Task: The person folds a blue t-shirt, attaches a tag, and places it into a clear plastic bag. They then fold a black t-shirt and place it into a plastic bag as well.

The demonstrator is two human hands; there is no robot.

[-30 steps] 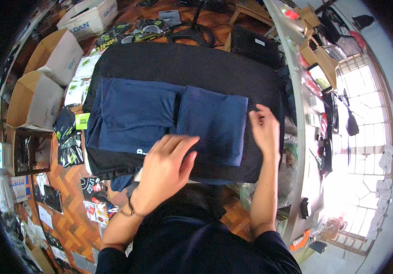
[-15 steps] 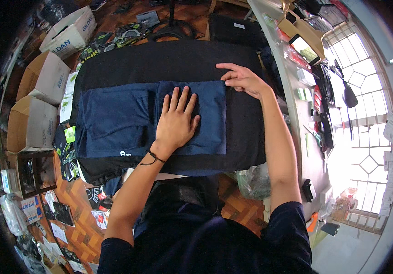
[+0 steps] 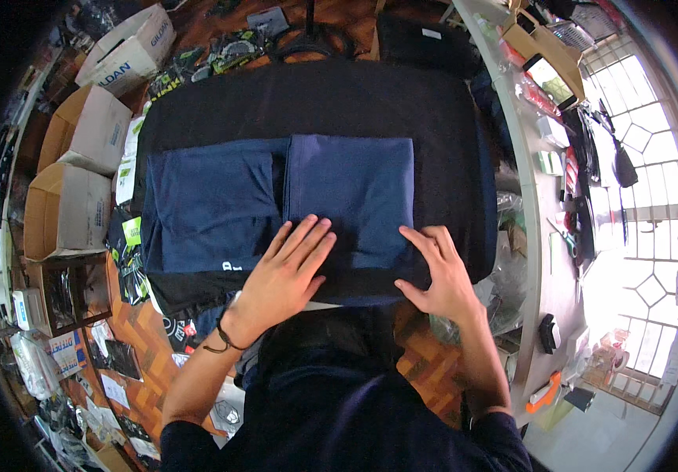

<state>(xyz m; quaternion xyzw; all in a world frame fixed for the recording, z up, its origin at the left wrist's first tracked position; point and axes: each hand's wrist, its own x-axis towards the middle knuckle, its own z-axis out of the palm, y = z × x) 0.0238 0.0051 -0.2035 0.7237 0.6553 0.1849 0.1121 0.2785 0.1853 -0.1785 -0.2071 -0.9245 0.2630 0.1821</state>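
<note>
A navy blue folded garment point(image 3: 354, 185) lies on a table covered in black cloth point(image 3: 307, 98). Its right part is a smooth rectangle; the left part point(image 3: 209, 200) is more wrinkled and shows a bit of white print at its near edge. My left hand point(image 3: 288, 271) lies flat over the near edge of the garment, near the gap between its two parts, fingers stretched out. At the near right corner is my right hand point(image 3: 439, 271), its fingers spread and fingertips by the garment's right edge. Neither hand grips anything.
Open cardboard boxes point(image 3: 63, 208) stand left of the table, with packaged dark items point(image 3: 130, 267) beside it. On the right runs a long pale shelf point(image 3: 532, 330) with scissors point(image 3: 565, 236), a phone point(image 3: 550, 81) and an orange-handled tool point(image 3: 543, 393). Clear plastic bags point(image 3: 504, 271) hang near it.
My left hand has slid from the middle of the garment to its near edge. My right hand has come from the far right corner down to the near right one.
</note>
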